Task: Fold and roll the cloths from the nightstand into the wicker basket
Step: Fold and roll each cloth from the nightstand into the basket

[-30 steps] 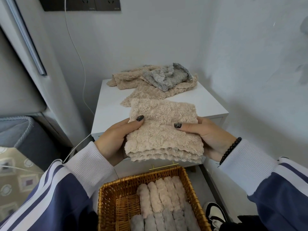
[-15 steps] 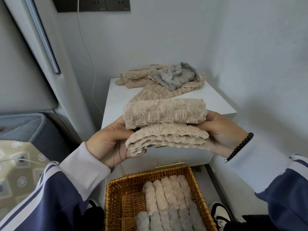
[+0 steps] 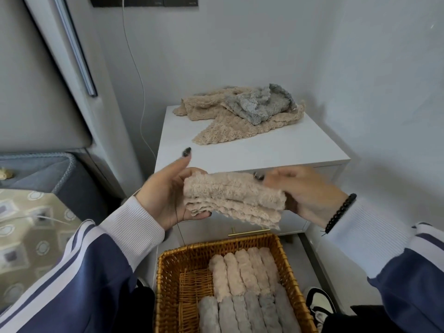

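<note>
A folded beige fluffy cloth [image 3: 233, 197], partly rolled, hangs in the air between my hands in front of the white nightstand [image 3: 252, 152]. My left hand [image 3: 165, 195] holds its left end from below, thumb raised and pointing up. My right hand [image 3: 310, 193] grips its right end, blurred by motion. Below them stands the wicker basket [image 3: 182, 258] with rolled beige cloths [image 3: 242, 272] at the back and rolled grey cloths [image 3: 247, 313] at the front; its left part is bare. A loose pile of beige cloths [image 3: 216, 126] and a grey cloth [image 3: 259, 104] lies at the nightstand's back.
A white cable [image 3: 137, 73] hangs down the wall left of the nightstand. A padded headboard [image 3: 36, 80] and a bed with patterned bedding [image 3: 28, 229] fill the left side. A black-and-white shoe [image 3: 319, 301] sits on the floor right of the basket. White walls close in behind and at right.
The cloth went from a flat folded stack to a partial roll, its far edge turned over toward me. My hands moved lower, and my left thumb lifted off the cloth.
</note>
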Demonstrator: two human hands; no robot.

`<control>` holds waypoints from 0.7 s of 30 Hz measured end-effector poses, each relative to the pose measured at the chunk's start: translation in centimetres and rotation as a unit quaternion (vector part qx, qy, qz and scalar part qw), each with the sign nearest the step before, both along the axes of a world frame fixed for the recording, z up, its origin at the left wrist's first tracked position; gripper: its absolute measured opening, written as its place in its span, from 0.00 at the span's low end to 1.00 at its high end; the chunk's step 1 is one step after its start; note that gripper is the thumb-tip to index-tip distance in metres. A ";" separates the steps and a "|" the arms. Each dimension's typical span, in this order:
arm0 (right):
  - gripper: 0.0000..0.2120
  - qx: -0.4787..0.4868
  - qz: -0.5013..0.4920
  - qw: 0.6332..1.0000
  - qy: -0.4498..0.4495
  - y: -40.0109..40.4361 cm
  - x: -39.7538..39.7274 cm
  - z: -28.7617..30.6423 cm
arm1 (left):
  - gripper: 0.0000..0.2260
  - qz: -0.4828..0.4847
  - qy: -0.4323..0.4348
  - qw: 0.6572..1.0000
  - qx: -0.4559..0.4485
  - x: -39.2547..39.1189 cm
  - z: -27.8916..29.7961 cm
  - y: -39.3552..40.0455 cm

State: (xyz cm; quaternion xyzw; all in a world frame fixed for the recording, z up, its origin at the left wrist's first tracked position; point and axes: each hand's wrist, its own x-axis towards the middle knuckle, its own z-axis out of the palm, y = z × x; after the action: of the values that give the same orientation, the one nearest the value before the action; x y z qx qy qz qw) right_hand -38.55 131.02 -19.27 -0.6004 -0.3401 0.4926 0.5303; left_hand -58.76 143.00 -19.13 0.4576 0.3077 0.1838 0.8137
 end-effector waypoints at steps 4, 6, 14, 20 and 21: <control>0.21 0.001 0.024 0.996 -0.091 0.0 -0.5 -0.8 | 0.16 0.011 0.070 0.994 0.079 0.6 -1.1 0.1; 0.31 -0.032 0.044 0.994 -0.091 0.1 -0.7 -1.1 | 0.25 0.029 0.057 0.995 0.077 0.4 -1.5 0.4; 0.41 -0.143 0.180 0.967 -0.111 0.8 -4.9 -6.1 | 0.31 0.044 0.100 0.991 0.084 -0.8 -4.2 0.5; 0.26 -0.200 0.168 0.947 -0.187 1.7 -6.8 -8.8 | 0.27 0.084 0.246 0.963 0.075 -1.1 -8.3 0.3; 0.27 -0.213 0.160 0.942 -0.203 1.9 -6.9 -9.6 | 0.27 0.087 0.262 0.959 0.066 -1.1 -8.8 0.1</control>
State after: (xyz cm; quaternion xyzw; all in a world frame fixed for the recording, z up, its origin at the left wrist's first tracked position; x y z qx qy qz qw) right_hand -45.49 132.87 -28.85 -0.7245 -0.4188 0.4996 0.2239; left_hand -59.86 143.08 -27.95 0.5142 0.5360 0.1475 0.6532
